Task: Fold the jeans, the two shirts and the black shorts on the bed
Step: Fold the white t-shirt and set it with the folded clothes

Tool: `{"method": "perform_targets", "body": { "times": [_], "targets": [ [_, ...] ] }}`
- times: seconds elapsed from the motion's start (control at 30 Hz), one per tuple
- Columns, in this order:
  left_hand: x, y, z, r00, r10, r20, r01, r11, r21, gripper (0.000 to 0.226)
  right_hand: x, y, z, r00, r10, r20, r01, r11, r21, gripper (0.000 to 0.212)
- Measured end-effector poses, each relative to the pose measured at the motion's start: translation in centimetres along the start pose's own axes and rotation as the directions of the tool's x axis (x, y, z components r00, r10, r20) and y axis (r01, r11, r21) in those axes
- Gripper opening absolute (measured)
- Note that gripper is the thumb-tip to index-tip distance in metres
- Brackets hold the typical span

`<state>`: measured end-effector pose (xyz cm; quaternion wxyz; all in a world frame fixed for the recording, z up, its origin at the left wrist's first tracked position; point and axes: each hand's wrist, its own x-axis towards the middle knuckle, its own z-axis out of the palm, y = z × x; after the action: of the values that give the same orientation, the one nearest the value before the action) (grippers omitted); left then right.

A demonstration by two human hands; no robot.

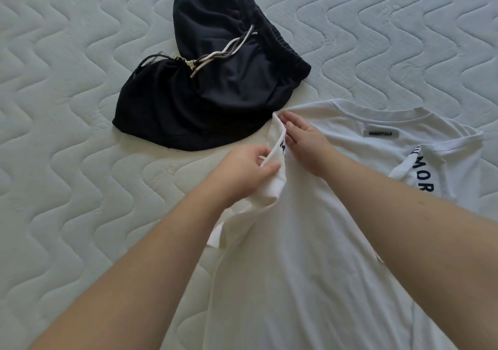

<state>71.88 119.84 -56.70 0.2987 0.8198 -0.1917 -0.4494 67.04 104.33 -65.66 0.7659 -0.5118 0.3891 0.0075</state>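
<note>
A white shirt (318, 242) lies spread on the bed (67, 107), collar at the far right with a grey label and dark lettering on its sleeves. My left hand (248, 174) pinches the edge of the shirt's left sleeve, which is folded up and over. My right hand (307, 142) lies on the shirt's shoulder beside that sleeve, fingers straight, pressing the cloth down. The black shorts (215, 85) lie crumpled just beyond the shirt, their white and grey drawstring showing. No jeans or second shirt are in view.
The quilted white mattress stretches bare to the left and along the far side. The shorts' lower hem lies close to the shirt's left shoulder.
</note>
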Motion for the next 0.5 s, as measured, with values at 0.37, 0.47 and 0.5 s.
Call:
{"method": "perform_targets", "body": {
  "times": [0.37, 0.47, 0.5],
  "targets": [
    [0.5, -1.4, 2.6, 0.983, 0.112, -0.147, -0.126, 0.988, -0.089, 0.028, -4.4, -0.8, -4.9, 0.964, 0.245, -0.102, -0.259, 0.781, -0.568, 0.052],
    [2.8, -1.7, 2.3, 0.972, 0.201, -0.119, -0.172, 0.961, 0.217, 0.042, -6.0, 0.6, -4.7, 0.979, 0.121, -0.163, -0.202, 0.528, -0.825, 0.031],
    [3.8, -1.5, 2.2, 0.966, 0.246, -0.079, -0.208, 0.923, 0.323, 0.049, -6.6, 0.9, -4.5, 0.977, 0.122, -0.174, -0.212, 0.505, -0.837, 0.029]
  ]
}}
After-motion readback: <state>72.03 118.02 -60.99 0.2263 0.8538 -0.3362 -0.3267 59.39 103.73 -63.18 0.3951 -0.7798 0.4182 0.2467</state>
